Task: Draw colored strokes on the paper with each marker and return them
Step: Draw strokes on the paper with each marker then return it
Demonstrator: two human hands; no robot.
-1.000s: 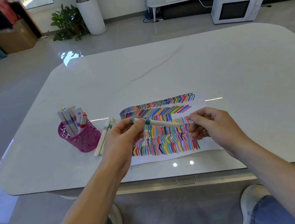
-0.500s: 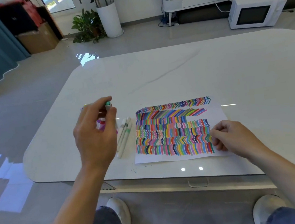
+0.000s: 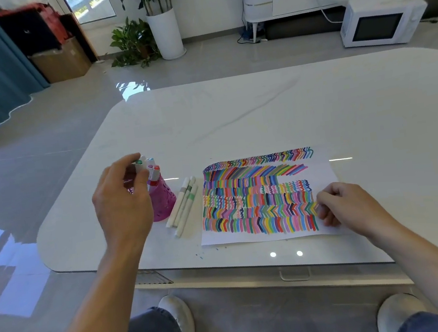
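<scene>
View: head camera, looking down over the white table (image 3: 288, 107).
Left hand (image 3: 123, 205): pinching the green-capped marker (image 3: 138, 164) between thumb and fingertips, hovering directly above the pink holder (image 3: 165, 201).
Right hand (image 3: 347, 205): lying on the right edge of the paper (image 3: 320, 172), fingers loosely curled, gripping nothing visible.
Marker position: hanging at the holder's mouth, just beside the standing markers (image 3: 154, 170); actual contact not telling apart here.
Marker axis: running close to upright, green cap end pointing up toward the camera, lower body hiding behind the hand.
Paper state: carrying dense rows of coloured strokes across nearly the whole sheet, with a blank patch showing only toward the upper right.
Progress, done: judging from the crowded sheet, drawing appearing far along — the held marker appearing to be going back into the holder.
Progress, left: three loose markers (image 3: 186, 203) lying side by side between holder and paper, seemingly awaiting return; whether already used, not telling.
Loose-marker axis: lying parallel, slanting away from the person — far ends leaning right.
</scene>
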